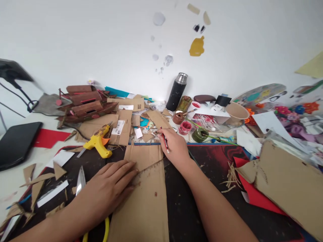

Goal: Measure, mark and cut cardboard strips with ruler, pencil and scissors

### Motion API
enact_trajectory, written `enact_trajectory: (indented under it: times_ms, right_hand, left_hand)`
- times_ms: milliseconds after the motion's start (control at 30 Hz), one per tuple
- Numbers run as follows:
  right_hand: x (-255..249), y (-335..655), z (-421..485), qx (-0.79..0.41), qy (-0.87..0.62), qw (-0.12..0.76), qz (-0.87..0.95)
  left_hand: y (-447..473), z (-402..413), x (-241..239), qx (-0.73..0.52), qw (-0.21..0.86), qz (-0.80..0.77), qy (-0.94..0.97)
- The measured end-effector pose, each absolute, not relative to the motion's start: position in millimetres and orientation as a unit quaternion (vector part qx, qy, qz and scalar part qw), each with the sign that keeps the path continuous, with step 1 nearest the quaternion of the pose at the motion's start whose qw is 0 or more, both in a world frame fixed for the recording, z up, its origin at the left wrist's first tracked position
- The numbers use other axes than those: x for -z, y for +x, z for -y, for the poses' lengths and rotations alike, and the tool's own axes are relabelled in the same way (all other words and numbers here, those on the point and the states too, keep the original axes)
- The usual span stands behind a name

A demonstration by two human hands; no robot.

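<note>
A long strip of brown cardboard (148,201) runs away from me over the dark mat, with a crease or line across it and a small reddish-brown spot. My left hand (113,185) lies flat on its left edge, fingers stretched out. At the strip's far right corner, my right hand (174,144) is closed around a dark pencil (166,143) with red on it and a pale end. Scissors show beside my left forearm: their blade (80,179) points away, and the yellow handles (106,230) are partly hidden under the arm.
A yellow glue gun (99,141) lies left of the strip. Cardboard scraps (37,191) litter the left side. Paint jars (185,127) and a black flask (177,91) stand at the back. A large cardboard piece (290,188) rests on red paper at the right.
</note>
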State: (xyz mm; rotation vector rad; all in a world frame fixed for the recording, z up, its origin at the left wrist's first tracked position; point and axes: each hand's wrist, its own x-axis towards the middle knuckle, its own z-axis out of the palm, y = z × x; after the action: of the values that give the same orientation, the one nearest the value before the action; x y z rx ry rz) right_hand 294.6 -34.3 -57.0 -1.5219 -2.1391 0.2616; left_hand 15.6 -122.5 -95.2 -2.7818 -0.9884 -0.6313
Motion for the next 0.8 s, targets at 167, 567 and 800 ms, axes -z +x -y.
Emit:
enact_trajectory:
  times_ms: [167, 567, 800]
  right_hand:
    - [54, 304, 27, -0.07, -0.61, 0.124, 0.78]
    - [35, 307, 30, -0.091, -0.613, 0.076, 0.781]
    - [39, 305, 29, -0.086, -0.604, 0.086, 0.787]
  left_hand:
    - [16, 116, 84, 0.168, 0.031, 0.343, -0.924]
    - [35, 113, 73, 0.04, 0.073, 0.34, -0.937]
    - [35, 103, 56, 0.021, 0.096, 0.302, -0.948]
